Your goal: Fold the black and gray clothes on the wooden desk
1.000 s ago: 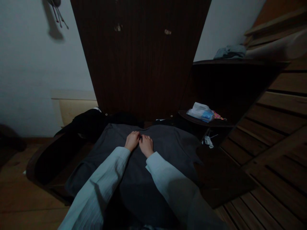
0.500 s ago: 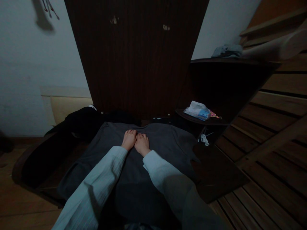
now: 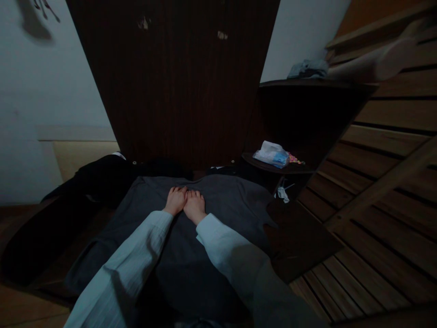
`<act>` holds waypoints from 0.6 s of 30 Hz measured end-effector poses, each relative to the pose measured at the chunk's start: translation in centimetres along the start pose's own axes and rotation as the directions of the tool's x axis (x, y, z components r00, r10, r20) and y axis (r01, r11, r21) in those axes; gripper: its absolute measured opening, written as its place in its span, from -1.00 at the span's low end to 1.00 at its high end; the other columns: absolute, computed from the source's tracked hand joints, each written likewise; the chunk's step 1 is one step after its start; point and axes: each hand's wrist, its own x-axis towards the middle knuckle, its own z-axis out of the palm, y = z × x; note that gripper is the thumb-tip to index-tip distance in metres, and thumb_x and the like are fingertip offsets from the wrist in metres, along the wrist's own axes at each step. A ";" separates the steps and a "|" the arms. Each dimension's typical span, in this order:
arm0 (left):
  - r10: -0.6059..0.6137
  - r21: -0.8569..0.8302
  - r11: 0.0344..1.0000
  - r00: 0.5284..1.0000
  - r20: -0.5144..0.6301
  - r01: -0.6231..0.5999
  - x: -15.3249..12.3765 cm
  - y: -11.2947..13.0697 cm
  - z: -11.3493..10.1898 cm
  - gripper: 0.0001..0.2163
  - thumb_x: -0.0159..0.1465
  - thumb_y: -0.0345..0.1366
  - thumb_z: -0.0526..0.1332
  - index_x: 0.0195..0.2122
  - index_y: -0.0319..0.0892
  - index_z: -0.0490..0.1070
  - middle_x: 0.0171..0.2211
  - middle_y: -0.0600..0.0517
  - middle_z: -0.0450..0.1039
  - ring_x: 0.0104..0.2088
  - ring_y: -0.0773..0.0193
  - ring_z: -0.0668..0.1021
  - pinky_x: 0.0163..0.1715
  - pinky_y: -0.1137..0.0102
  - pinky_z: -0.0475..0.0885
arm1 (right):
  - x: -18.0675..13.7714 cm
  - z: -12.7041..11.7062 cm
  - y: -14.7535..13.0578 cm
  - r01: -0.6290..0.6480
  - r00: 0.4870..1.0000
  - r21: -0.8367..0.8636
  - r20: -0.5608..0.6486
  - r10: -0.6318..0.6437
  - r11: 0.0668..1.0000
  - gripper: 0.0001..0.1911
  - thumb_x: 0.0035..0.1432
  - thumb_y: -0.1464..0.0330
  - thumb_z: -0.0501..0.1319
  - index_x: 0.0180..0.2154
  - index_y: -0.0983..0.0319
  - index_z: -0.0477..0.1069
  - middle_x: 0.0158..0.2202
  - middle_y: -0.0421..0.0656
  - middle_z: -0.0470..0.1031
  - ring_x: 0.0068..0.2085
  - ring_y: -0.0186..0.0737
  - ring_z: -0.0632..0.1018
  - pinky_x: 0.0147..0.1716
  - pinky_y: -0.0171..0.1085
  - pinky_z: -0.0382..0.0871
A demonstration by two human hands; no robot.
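1. The room is dim; a pale wall [image 3: 54, 91] shows on both sides of a tall dark wooden panel [image 3: 184, 91], which bears two light scuffed patches [image 3: 144, 23] near its top.
2. Slatted wood [image 3: 392, 182] fills the area well to the right of the panel.
3. A grey cloth [image 3: 211, 259] lies spread out in front of the panel's foot, its far edge just short of it and its near part running into shadow.
4. The left hand [image 3: 176, 200] rests on the cloth near that far edge, in front of the panel's middle, knuckles up, fingers together and bent downward.
5. The right hand [image 3: 195, 206] lies just beside it, touching it, fingers likewise close together and curled; whether either hand pinches the fabric, I cannot tell, since the fingertips are hidden.
6. Pale sleeves [image 3: 136, 255] cover both forearms down to the wrists.
7. Black fabric [image 3: 102, 175] is heaped by the panel's lower left corner.
8. By its lower right corner, a small dark shelf [image 3: 251, 160] carries a white and blue packet [image 3: 273, 155] and something pink [image 3: 294, 158].
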 end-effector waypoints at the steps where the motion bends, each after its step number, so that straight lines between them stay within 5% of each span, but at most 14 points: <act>1: -0.006 -0.004 1.000 1.000 0.005 0.006 0.0 0.0 0.1 -0.67 0.24 -0.33 -0.13 -0.11 -0.26 0.34 -0.14 -0.15 0.44 -0.08 0.13 0.40 -0.06 0.25 0.14 | 0.0 0.1 0.0 0.004 1.000 0.003 -0.001 -0.004 1.000 -0.64 0.13 0.45 -0.09 -0.05 0.38 0.24 -0.05 0.07 0.33 -0.08 -0.05 0.28 -0.16 -0.14 0.16; 6: -0.028 -0.065 0.998 1.000 -0.014 0.027 0.0 -0.3 0.5 -0.66 0.23 -0.32 -0.12 -0.07 -0.17 0.33 0.00 -0.07 0.35 0.02 0.15 0.33 0.01 0.23 0.10 | 0.3 0.5 0.4 -0.003 1.000 0.087 -0.016 0.004 0.996 -0.68 0.11 0.48 -0.07 -0.10 0.38 0.27 -0.07 0.08 0.36 -0.05 -0.06 0.30 -0.11 -0.13 0.18; 9: -0.026 -0.127 0.992 0.999 -0.022 0.023 0.0 -0.6 0.5 -0.67 0.21 -0.33 -0.10 -0.10 -0.17 0.36 -0.03 -0.06 0.37 0.01 0.17 0.34 0.01 0.26 0.11 | 0.4 0.0 0.6 -0.068 0.997 0.334 -0.021 0.079 0.940 -0.74 0.05 0.50 0.00 -0.18 0.32 0.31 -0.12 0.00 0.41 -0.06 -0.15 0.35 -0.05 -0.20 0.18; 11: -0.028 -0.167 0.986 0.999 -0.018 0.025 0.1 -0.7 0.4 -0.67 0.20 -0.33 -0.09 -0.12 -0.19 0.38 -0.06 -0.07 0.40 0.00 0.19 0.36 0.01 0.28 0.13 | -0.2 -0.9 0.8 -0.137 0.987 0.578 0.014 0.158 0.804 -0.76 0.01 0.49 0.03 -0.22 0.28 0.30 -0.14 -0.05 0.42 -0.09 -0.23 0.40 -0.06 -0.27 0.22; 14: -0.027 -0.197 0.980 0.999 -0.036 0.019 0.0 -0.7 0.1 -0.68 0.19 -0.32 -0.08 -0.15 -0.18 0.40 -0.10 -0.05 0.43 -0.05 0.21 0.40 -0.01 0.30 0.16 | -3.1 -3.3 1.9 -0.160 0.972 0.871 0.057 0.226 0.465 -0.76 -0.02 0.45 0.04 -0.23 0.27 0.26 -0.13 -0.05 0.42 -0.15 -0.28 0.46 -0.13 -0.31 0.30; 16: -0.023 -0.204 0.979 0.999 -0.048 0.012 0.0 -0.7 0.0 -0.69 0.19 -0.31 -0.08 -0.18 -0.17 0.41 -0.12 -0.04 0.45 -0.07 0.21 0.41 -0.03 0.31 0.18 | -6.3 -5.2 3.8 -0.090 0.967 0.958 0.018 0.253 0.274 -0.72 -0.04 0.36 0.08 -0.21 0.25 0.24 -0.13 -0.03 0.42 -0.15 -0.22 0.47 -0.14 -0.26 0.32; 18: -0.018 -0.212 0.977 0.999 -0.051 0.007 0.0 -0.6 0.0 -0.69 0.19 -0.31 -0.07 -0.18 -0.17 0.42 -0.13 -0.04 0.45 -0.07 0.20 0.42 -0.04 0.31 0.19 | -10.0 -6.8 6.4 -0.061 0.933 0.977 -0.018 0.360 0.205 -0.68 -0.07 0.26 0.13 -0.21 0.22 0.26 -0.23 -0.05 0.47 -0.22 -0.16 0.50 -0.22 -0.21 0.37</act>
